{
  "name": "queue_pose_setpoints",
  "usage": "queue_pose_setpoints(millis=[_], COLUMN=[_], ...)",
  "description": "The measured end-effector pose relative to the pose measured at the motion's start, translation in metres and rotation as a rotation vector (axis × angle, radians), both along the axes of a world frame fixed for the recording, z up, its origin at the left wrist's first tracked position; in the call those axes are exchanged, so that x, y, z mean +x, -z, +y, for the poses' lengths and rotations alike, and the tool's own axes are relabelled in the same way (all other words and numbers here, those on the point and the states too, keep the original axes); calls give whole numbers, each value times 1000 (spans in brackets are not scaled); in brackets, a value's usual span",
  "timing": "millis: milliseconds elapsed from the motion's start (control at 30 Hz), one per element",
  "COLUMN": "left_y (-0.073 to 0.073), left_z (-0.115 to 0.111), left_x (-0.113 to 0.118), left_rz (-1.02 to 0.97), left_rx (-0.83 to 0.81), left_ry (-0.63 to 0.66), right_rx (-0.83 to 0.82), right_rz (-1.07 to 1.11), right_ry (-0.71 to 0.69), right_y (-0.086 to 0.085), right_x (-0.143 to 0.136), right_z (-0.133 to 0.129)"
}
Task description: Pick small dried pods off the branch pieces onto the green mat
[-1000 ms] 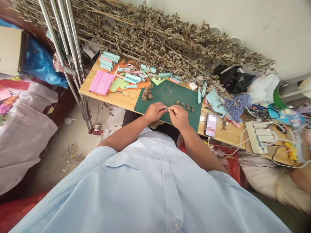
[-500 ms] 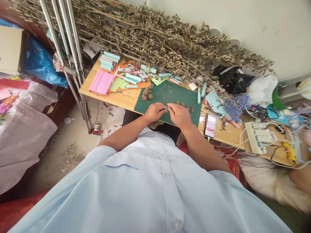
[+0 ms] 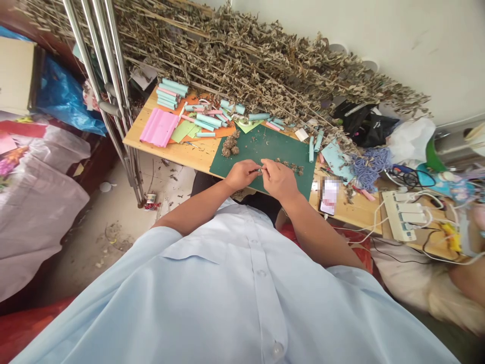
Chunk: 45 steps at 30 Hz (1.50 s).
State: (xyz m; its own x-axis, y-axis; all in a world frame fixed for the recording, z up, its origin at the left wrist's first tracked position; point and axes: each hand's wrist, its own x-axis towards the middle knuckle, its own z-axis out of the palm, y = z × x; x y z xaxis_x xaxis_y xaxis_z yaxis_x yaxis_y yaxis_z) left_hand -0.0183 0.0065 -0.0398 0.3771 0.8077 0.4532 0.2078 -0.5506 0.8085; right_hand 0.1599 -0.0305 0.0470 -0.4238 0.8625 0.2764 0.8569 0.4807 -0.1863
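A long heap of dried leafy stalks (image 3: 235, 55) stretches along the far side of the wooden worktop (image 3: 202, 157), on which a dark green mat (image 3: 261, 146) lies, with the left hand (image 3: 242, 174) and right hand (image 3: 280, 179) meeting over its near edge. A smartphone (image 3: 329, 198) lies just right of the mat, while a clump of brown dried balls (image 3: 230, 145) sits on its left part, beyond the left hand. Smallest is a tiny piece (image 3: 260, 170), too small to identify, between the hands, each grip pinching it between thumb and fingers.
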Motion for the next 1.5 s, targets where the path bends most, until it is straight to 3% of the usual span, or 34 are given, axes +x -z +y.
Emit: queue_pose_setpoints(millis=[267,533,900,1033,1233,1500], left_y=[1,-1,-2,-2,-1,-5], left_z=[1,-1,-2,-2,-2,-3], left_x=[0,0,0,1,1,-1], left_rz=[1,-6,-15,-16,7,58], left_rx=[-8,-10,-9,3,-1,36], left_ry=[5,6,5,-1,-27,-14], right_rx=[-70,-8,21,-3,-11,-82], right_rz=[128,-25,-306,-217,128,286], right_ry=[-35,-98,-198,-130,55,-78], right_y=[-3,-1,-30,-28,-14,3], right_x=[3,10,-5,-2,10,11], right_z=[5,-1,-14,-13,-2,-5])
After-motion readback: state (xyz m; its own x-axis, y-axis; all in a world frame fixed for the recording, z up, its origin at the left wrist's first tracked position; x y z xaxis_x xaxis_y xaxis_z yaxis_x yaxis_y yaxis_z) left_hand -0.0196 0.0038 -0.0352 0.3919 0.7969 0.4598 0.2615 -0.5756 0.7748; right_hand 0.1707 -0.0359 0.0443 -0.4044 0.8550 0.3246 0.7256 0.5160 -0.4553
